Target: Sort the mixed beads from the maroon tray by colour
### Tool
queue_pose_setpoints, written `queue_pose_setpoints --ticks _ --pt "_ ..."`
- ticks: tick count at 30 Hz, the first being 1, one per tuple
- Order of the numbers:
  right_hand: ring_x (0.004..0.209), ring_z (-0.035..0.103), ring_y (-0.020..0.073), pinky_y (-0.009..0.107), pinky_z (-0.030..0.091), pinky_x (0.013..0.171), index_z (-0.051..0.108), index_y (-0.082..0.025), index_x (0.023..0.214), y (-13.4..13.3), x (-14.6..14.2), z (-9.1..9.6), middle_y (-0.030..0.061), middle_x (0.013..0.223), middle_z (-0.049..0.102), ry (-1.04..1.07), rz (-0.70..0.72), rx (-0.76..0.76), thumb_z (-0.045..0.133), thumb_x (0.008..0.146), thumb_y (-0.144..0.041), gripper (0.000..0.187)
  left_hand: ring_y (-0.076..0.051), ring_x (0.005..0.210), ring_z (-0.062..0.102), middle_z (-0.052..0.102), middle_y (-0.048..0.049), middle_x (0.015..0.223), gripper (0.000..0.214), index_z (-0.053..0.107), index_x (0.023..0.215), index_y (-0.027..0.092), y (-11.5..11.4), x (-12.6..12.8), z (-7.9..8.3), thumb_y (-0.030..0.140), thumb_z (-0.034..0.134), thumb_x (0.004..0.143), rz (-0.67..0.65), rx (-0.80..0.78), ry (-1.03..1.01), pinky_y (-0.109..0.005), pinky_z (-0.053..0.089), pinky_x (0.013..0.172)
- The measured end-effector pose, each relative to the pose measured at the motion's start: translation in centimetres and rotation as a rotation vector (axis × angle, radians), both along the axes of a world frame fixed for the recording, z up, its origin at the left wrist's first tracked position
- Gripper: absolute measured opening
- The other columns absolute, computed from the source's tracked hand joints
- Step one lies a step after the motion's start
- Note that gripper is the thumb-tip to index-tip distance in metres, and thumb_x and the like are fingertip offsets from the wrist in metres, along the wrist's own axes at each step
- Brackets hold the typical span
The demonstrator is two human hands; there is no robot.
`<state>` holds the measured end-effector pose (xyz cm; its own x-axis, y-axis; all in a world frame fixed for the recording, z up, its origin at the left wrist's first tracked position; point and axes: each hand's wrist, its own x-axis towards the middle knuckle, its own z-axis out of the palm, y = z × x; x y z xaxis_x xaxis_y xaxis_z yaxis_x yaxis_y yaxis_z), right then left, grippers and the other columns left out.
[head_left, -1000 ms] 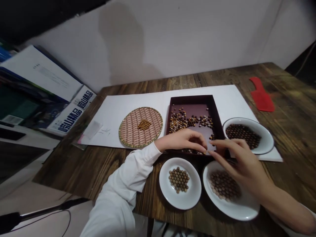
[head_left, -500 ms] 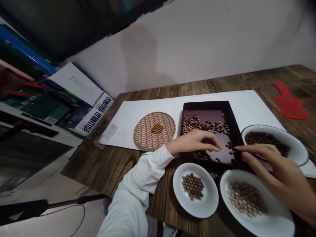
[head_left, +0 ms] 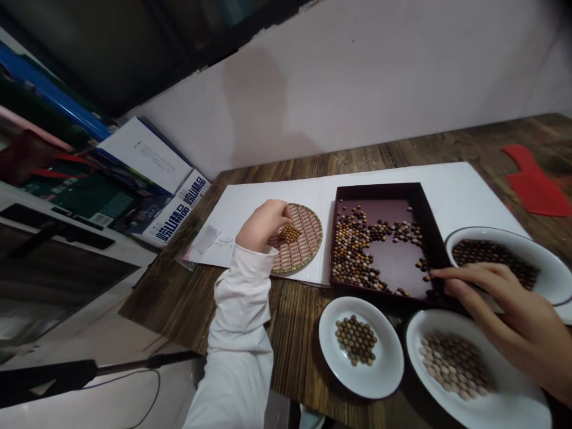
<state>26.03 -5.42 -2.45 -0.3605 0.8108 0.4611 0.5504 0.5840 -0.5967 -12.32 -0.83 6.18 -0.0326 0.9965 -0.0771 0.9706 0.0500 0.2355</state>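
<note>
Head: left hand (head_left: 263,225) pinched over woven mat (head_left: 304,241) (right hand (head_left: 503,322) open).

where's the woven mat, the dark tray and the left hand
woven mat (head_left: 304,238), head view, on the bare weave right of the hand
dark tray (head_left: 379,187), head view, on the far rim
left hand (head_left: 263,225), head view, on the middle of the hand
</note>
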Motion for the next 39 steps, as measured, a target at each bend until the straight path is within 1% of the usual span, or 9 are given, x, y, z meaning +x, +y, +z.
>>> queue_pose_setpoints --ticks 3,6,13,19,23,27,30,33,39 --pt "0.085 0.063 0.0242 0.04 0.051 0.071 0.069 -0.038 0.101 0.0 0.0 0.0 0.0055 0.089 0.072 -0.014 0.018 -0.021 0.058 0.089 -0.044 0.016 -0.018 0.08 0.064 0.072 -0.005 0.083 0.005 0.068 0.079 0.016 -0.9 -1.4 -0.4 0.016 0.063 0.08 0.046 -0.009 0.011 -0.027 0.047 0.074" --pt "0.086 0.063 0.0232 0.039 0.051 0.071 0.068 -0.039 0.102 0.0 0.0 -0.1 0.0044 0.089 0.072 -0.023 0.036 -0.001 0.058 0.09 -0.044 0.016 -0.018 0.083 0.065 0.073 -0.0045 0.086 0.007 0.068 0.082 0.017 -2.3 -2.0 -1.2 0.018 0.061 0.082 0.059 -0.009 0.035 -0.027 0.047 0.077" --pt "0.084 0.064 0.0255 0.043 0.051 0.071 0.07 -0.037 0.099 0.2 0.0 -0.6 0.0062 0.089 0.072 -0.038 0.031 0.022 0.055 0.09 -0.051 0.023 -0.023 0.097 0.063 0.07 -0.0078 0.101 0.01 0.066 0.088 0.019 -4.6 -3.0 -3.0 0.017 0.057 0.086 0.112 0.079 0.172 -0.032 0.047 0.087" --pt "0.082 0.064 0.0252 0.043 0.051 0.069 0.07 -0.039 0.098 0.4 0.4 -0.9 0.0062 0.086 0.072 -0.07 0.031 0.018 0.055 0.089 -0.054 0.023 -0.025 0.104 0.06 0.068 -0.0086 0.106 0.011 0.066 0.09 0.019 -4.9 -3.0 -4.0 0.017 0.055 0.088 0.073 0.105 0.214 -0.035 0.045 0.094" --pt "0.079 0.064 0.0244 0.042 0.049 0.068 0.068 -0.04 0.098 0.5 0.4 -1.0 0.0043 0.083 0.073 -0.077 0.07 0.076 0.056 0.089 -0.05 0.018 -0.025 0.104 0.06 0.068 -0.0086 0.106 0.01 0.066 0.09 0.019 -4.9 -3.2 -4.6 0.019 0.057 0.089 0.052 0.099 0.212 -0.035 0.044 0.095" --pt "0.078 0.065 0.0254 0.045 0.049 0.072 0.069 -0.039 0.098 0.5 0.4 -1.1 0.0046 0.084 0.073 -0.089 0.084 0.051 0.056 0.089 -0.048 0.017 -0.025 0.103 0.06 0.068 -0.0091 0.106 0.009 0.066 0.09 0.018 -4.9 -3.2 -4.7 0.02 0.058 0.089 0.035 0.107 0.183 -0.036 0.044 0.094" --pt "0.079 0.065 0.0254 0.045 0.048 0.074 0.068 -0.038 0.099 0.5 0.5 -1.3 0.0051 0.086 0.073 -0.095 0.095 0.065 0.057 0.089 -0.045 0.017 -0.023 0.102 0.059 0.067 -0.0072 0.103 0.007 0.065 0.09 0.018 -4.8 -3.0 -4.6 0.021 0.059 0.089 -0.019 0.106 0.138 -0.034 0.044 0.093" --pt "0.078 0.065 0.0239 0.043 0.047 0.075 0.065 -0.037 0.103 0.5 0.4 -1.3 0.0042 0.087 0.073 -0.118 0.125 0.127 0.057 0.091 -0.04 0.015 -0.022 0.101 0.059 0.066 -0.0062 0.099 0.005 0.064 0.085 0.017 -4.7 -2.7 -4.5 0.021 0.062 0.088 -0.075 0.099 0.082 -0.034 0.044 0.091" --pt "0.075 0.06 0.0184 0.036 0.043 0.074 0.058 -0.028 0.104 0.7 -0.1 -0.8 -0.0005 0.083 0.07 -0.153 0.199 0.292 0.043 0.098 -0.036 0.018 -0.02 0.096 0.06 0.065 -0.0029 0.092 0.009 0.062 0.079 0.018 -4.4 -2.5 -5.2 0.022 0.065 0.087 -0.136 0.099 -0.026 -0.032 0.044 0.088"
